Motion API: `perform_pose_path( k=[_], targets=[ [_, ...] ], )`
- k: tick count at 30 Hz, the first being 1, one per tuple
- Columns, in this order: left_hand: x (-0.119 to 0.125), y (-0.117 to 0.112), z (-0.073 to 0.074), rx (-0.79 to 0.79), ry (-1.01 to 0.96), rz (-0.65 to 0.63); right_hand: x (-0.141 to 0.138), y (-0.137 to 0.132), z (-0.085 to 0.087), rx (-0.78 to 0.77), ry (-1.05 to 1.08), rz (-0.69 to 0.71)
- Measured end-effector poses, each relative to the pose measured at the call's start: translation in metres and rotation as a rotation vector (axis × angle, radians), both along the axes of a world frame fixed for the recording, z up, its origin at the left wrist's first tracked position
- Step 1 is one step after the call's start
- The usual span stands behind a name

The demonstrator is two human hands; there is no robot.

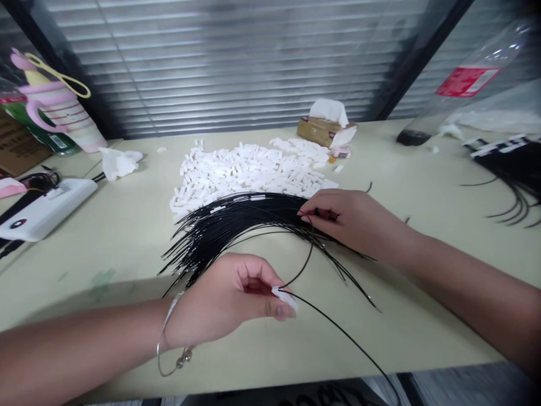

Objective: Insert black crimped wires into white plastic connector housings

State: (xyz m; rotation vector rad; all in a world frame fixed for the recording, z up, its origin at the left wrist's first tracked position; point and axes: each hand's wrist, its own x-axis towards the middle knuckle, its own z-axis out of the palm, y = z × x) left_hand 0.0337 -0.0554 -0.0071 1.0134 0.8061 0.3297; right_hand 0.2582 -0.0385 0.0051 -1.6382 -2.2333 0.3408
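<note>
- Long pale green workbench (401, 338), holding everything within easy reach.
- Loose heap of small white oblong pieces (245, 169), just behind the cords, handy for picking.
- Fan of thin black cords (228, 225), spread so strands stay separable.
- Right hand (350, 220), nearly closed, pinching the fan's gathered cords, seemingly steadying them.
- Left hand (224, 301), half closed, pinching one white piece (283, 296) against a single black cord (338, 332).

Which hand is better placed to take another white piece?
Probably the right hand: it is nearer the white pieces, while the left hand pinches one against a black wire.
</note>
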Motion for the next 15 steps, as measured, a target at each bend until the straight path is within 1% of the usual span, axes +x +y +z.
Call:
perform_pose_path(
  k=[3, 6, 9, 12, 15],
  targets=[
    [-0.001, 0.002, 0.0, -0.014, -0.018, -0.004, -0.003, -0.001, 0.006, -0.063, -0.056, -0.044],
    [-0.001, 0.003, 0.0, -0.011, -0.038, -0.007, -0.009, -0.004, 0.011, -0.123, -0.088, -0.058],
    [-0.002, 0.003, -0.002, -0.004, -0.034, -0.012, -0.01, -0.005, 0.011, -0.151, -0.104, -0.067],
    [-0.003, 0.003, -0.005, 0.013, -0.041, -0.016, 0.0, -0.005, 0.01, -0.196, -0.128, -0.047],
    [-0.003, 0.004, -0.007, 0.023, -0.045, -0.003, 0.019, -0.007, 0.013, -0.308, -0.165, 0.001]
  ],
)
